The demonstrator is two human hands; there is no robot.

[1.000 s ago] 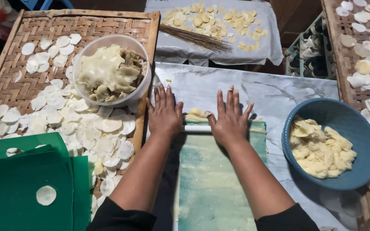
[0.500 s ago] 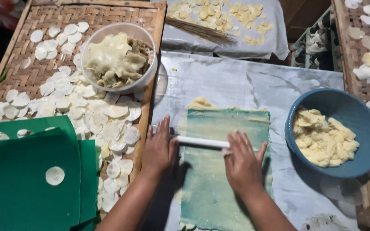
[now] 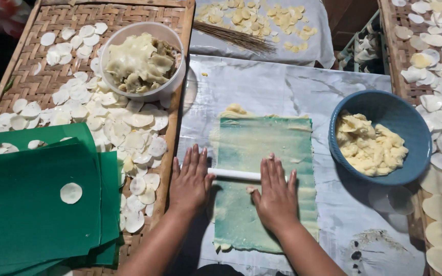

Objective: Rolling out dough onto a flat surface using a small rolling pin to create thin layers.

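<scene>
Both flat, open palms, left hand [image 3: 191,180] and right hand [image 3: 276,196], have drawn the white roller [image 3: 234,174] nearer along the green sheet [image 3: 264,148], leaving the dough beneath pressed thin.

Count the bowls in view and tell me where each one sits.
2. A white bowl of pale dough scraps sits on the woven tray at upper left; a blue bowl of yellowish dough pieces sits right of the green sheet. None seem hidden.
</scene>
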